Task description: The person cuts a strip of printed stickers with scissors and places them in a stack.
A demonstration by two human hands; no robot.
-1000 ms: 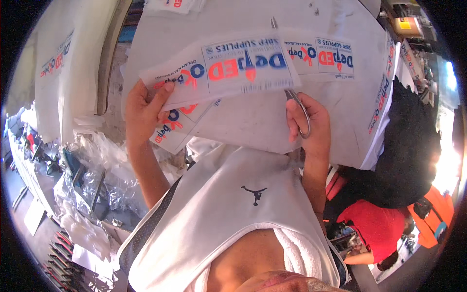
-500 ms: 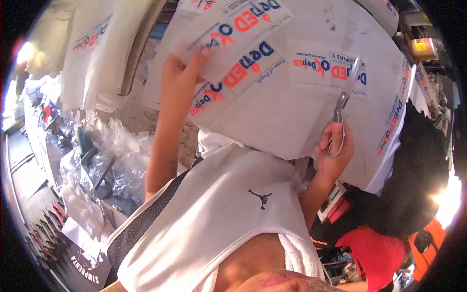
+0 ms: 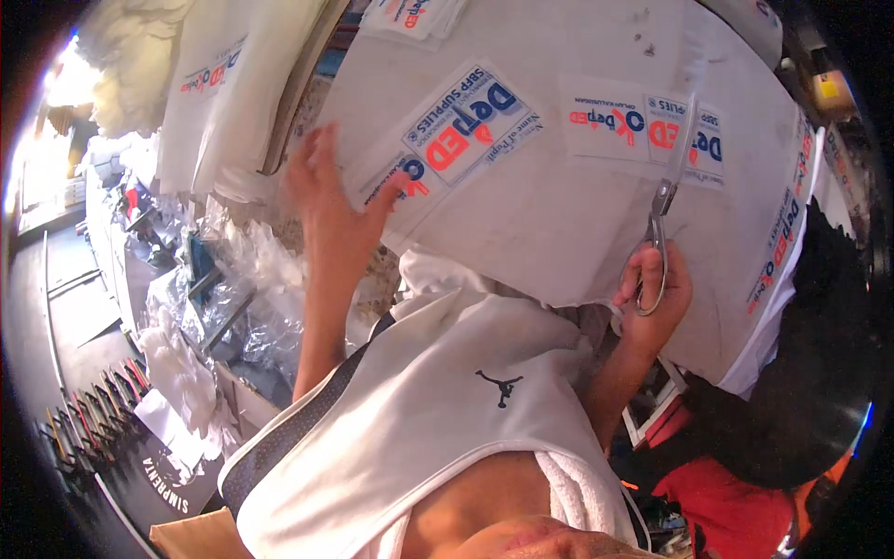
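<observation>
Metal scissors (image 3: 663, 200) are in my right hand (image 3: 656, 284), fingers curled through the handle loops. Their long blades point away from me over a printed white sheet piece (image 3: 587, 121), which lies on a large pale sheet (image 3: 521, 233). My left hand (image 3: 340, 182) is open, fingers spread and slightly blurred, with nothing in it. Its thumb is at the near left end of a second printed piece (image 3: 466, 126) with blue and red lettering; whether it touches cannot be made out. A small pile of printed pieces (image 3: 410, 14) lies at the far edge.
Hanging whitish sheets (image 3: 209, 102) stand at the far left. Crumpled clear plastic (image 3: 242, 298) heaps up to the left of my left forearm. More printed pieces (image 3: 778, 242) line the right side of the pale sheet. Dark cloth (image 3: 801, 326) and a red cloth (image 3: 722, 508) are at the right.
My left hand has let go of the printed piece it held and drawn back toward the left, its fingers now spread. My right hand still grips the scissors. The whole view has shifted slightly.
</observation>
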